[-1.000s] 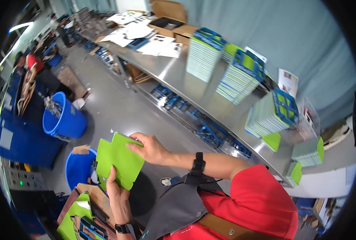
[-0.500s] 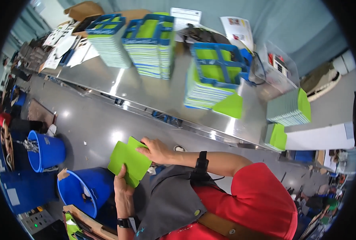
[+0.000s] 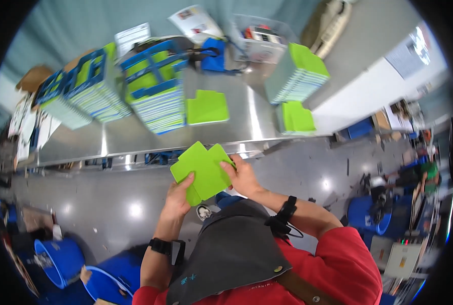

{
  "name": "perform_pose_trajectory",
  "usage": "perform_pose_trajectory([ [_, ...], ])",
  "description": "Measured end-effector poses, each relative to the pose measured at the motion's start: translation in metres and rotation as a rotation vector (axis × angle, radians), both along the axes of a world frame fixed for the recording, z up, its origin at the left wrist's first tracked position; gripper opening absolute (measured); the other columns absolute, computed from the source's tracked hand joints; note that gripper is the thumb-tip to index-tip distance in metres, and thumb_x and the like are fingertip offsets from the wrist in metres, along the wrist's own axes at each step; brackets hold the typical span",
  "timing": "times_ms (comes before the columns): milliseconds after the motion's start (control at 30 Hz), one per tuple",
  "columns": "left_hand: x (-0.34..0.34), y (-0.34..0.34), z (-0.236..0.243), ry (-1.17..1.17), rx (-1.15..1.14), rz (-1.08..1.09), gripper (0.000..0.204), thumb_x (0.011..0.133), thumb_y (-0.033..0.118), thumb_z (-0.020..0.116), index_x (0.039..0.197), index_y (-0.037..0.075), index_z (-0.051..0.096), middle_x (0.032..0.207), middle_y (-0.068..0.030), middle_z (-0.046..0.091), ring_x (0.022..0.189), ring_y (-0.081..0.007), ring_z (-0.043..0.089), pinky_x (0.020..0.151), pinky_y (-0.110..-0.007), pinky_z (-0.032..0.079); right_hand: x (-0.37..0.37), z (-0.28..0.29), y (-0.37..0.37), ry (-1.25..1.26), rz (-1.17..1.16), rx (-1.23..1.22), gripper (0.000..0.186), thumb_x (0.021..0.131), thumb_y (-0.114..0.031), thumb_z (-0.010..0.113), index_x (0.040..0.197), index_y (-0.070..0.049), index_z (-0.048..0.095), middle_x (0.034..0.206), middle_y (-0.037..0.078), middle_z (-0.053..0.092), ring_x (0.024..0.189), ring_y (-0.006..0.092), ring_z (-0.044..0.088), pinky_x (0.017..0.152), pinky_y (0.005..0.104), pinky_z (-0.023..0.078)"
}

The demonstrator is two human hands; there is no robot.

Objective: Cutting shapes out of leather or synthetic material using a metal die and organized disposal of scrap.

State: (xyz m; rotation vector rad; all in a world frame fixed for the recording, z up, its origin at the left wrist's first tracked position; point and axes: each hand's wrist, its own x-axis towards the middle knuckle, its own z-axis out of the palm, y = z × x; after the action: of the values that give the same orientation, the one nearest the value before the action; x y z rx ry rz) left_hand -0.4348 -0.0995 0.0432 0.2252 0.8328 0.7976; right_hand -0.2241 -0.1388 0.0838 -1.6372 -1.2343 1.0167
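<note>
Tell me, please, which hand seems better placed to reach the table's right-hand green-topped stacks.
Probably the right hand: it is nearer the green-topped stacks, and the left hand also grips the green piece.

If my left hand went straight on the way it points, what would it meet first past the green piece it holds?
Your left hand would probably meet the metal table first, at its near edge, though depth is unclear.

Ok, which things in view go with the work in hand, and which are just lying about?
Likely in the work:
green notched piece, in left hand and right hand
similar green item on table
stacks under blue frames
green-topped stacks

Seemingly lying about:
clear plastic box
papers
blue floor bins
</note>
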Motion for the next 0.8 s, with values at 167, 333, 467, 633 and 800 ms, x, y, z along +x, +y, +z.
perform_pose_trajectory([
  [167,0.1,0.014,0.012,0.056,0.078,-0.201,0.038,0.096,0.01,0.067,0.13,-0.004,0.058,0.125,-0.0152,0.065,0.112,-0.0272,0.066,0.094,-0.042,0.056,0.085,0.017,-0.032,0.039,-0.223,-0.043,0.035,0.104,-0.029,0.058,0.107,0.006,0.055,0.072,0.013,0.066,0.051,0.017,0.064,0.043,0.0314,0.05],
  [333,0.206,0.027,0.007,0.146,0.097,-0.277,0.038,0.093,0.009,0.071,0.127,-0.004,0.06,0.12,-0.0152,0.068,0.107,-0.0265,0.068,0.091,-0.041,0.056,0.18,-0.006,-0.044,0.087,-0.354,0.032,0.036,0.103,-0.029,0.059,0.113,0.006,0.056,0.076,0.014,0.067,0.051,0.0175,0.064,0.042,0.0314,0.051],
  [467,0.311,0.045,0.006,0.254,0.139,-0.289,0.038,0.09,0.005,0.074,0.124,-0.003,0.062,0.112,-0.0145,0.071,0.099,-0.025,0.071,0.085,-0.039,0.059,0.272,-0.017,-0.039,0.126,-0.413,0.047,0.032,0.104,-0.025,0.058,0.112,0.006,0.057,0.075,0.012,0.067,0.053,0.0159,0.064,0.042,0.029,0.051],
  [633,0.412,0.067,0.007,0.419,0.181,-0.294,0.036,0.091,0.005,0.072,0.124,-0.003,0.061,0.116,-0.014,0.069,0.102,-0.025,0.07,0.087,-0.039,0.058,0.364,-0.029,-0.013,0.169,-0.411,0.052,0.035,0.104,-0.026,0.057,0.108,0.008,0.056,0.073,0.012,0.066,0.05,0.015,0.061,0.042,0.0289,0.05],
  [800,0.452,0.091,-0.02,0.525,0.264,-0.225,0.032,0.088,0.004,0.076,0.116,-0.005,0.064,0.103,-0.0136,0.072,0.094,-0.0225,0.072,0.077,-0.037,0.059,0.407,-0.059,0.02,0.169,-0.395,-0.003,0.039,0.106,-0.032,0.054,0.107,0.007,0.055,0.067,0.011,0.064,0.046,0.0144,0.059,0.04,0.0282,0.045],
])
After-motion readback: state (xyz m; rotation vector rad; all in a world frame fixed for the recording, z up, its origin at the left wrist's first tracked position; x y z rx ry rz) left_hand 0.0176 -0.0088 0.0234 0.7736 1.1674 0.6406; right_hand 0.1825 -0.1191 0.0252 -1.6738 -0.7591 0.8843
